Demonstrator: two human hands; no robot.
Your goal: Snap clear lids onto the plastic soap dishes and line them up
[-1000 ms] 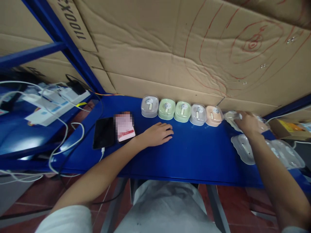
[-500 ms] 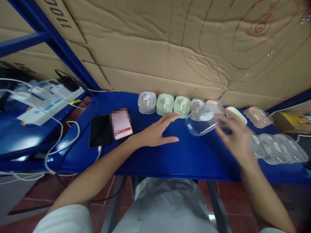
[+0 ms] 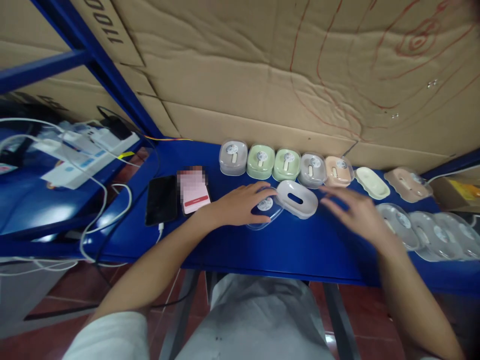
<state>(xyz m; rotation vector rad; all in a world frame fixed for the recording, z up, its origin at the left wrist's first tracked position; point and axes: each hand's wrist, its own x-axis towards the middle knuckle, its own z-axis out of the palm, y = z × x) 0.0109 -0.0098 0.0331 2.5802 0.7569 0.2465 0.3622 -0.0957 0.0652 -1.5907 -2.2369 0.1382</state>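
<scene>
My left hand (image 3: 249,204) is curled over a clear plastic lid (image 3: 276,212) with a round sticker, its thumb and fingers on either side of the sticker. Touching or almost touching the fingertips, a pale grey rounded dish part (image 3: 308,204) with a long slot through its middle lies on the blue table. My right hand (image 3: 352,212), slightly blurred, hovers to the right of this dish part with fingers apart and nothing in them. Behind both hands stands a row of lidded boxes: grey, green (image 3: 260,162), another grey (image 3: 312,170) and peach (image 3: 338,172).
A cream tray (image 3: 372,183) and a pinkish-beige part (image 3: 407,184) lie at the back right. Several clear lids (image 3: 397,225) overlap at right. On the left are two phones, one black (image 3: 161,200), plus cables and a power strip (image 3: 90,160). Cardboard (image 3: 225,75) walls the back.
The clear lid has moved left from my right hand to under my left hand. The slotted grey dish part now lies between my hands. My right hand has let go of the lid.
</scene>
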